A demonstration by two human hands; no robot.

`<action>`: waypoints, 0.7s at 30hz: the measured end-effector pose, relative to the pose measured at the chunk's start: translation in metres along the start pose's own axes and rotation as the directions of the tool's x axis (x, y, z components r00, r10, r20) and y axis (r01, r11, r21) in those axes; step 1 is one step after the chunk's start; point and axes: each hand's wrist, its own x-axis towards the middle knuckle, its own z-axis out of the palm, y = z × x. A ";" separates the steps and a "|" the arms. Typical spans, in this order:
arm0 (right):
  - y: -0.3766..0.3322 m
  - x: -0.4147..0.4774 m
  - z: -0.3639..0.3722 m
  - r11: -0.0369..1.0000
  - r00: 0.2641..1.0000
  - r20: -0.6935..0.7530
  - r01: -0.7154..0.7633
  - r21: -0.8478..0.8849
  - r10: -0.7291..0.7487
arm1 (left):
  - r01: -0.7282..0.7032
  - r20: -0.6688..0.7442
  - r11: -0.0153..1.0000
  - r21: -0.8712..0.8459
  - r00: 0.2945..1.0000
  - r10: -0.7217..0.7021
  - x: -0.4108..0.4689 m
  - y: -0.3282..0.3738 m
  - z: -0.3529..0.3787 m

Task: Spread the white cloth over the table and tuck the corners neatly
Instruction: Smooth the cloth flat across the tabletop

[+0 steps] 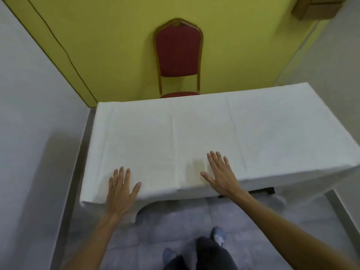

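**Cloth's on the table, both palms flat on it**

So the white cloth [214,129] covers the whole top of the table [269,190], a long rectangle running left to right across your view, with the right end angled a bit further away. It's matte fabric with faint fold creases running front to back, and it drapes over every edge you can see. On the near side the hem hangs unevenly: lower at the left corner, curving up toward the middle, where a dark bit of table frame peeks out underneath.

Behind it sits a red padded chair [178,53] with a gold frame and arched back, against the yellow wall.

Your left hand [119,190] lies flat near the front-left edge, fingers released and spread, gripping nothing. Your right hand [221,172] is the same deal, open palm pressed down near the front middle.
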 end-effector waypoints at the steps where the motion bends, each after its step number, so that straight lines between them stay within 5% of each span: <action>1: 0.018 -0.005 -0.014 0.999 0.999 -0.016 -0.036 0.008 0.036 | -0.028 -0.005 0.999 -0.022 1.000 0.028 0.013 0.022 -0.005; 12: 0.259 -0.020 -0.144 0.949 0.942 -0.119 -0.314 0.029 0.315 | -0.302 -0.004 0.948 -0.103 0.953 0.304 0.118 0.340 0.040; 16: 0.390 0.009 -0.178 0.948 0.945 -0.093 -0.318 -0.014 0.315 | -0.251 0.012 0.965 -0.069 0.968 0.253 0.142 0.440 0.103; 21: 0.533 0.074 -0.219 0.962 0.967 -0.039 -0.255 -0.094 0.252 | -0.007 -0.012 1.000 0.009 1.000 0.007 0.146 0.509 0.169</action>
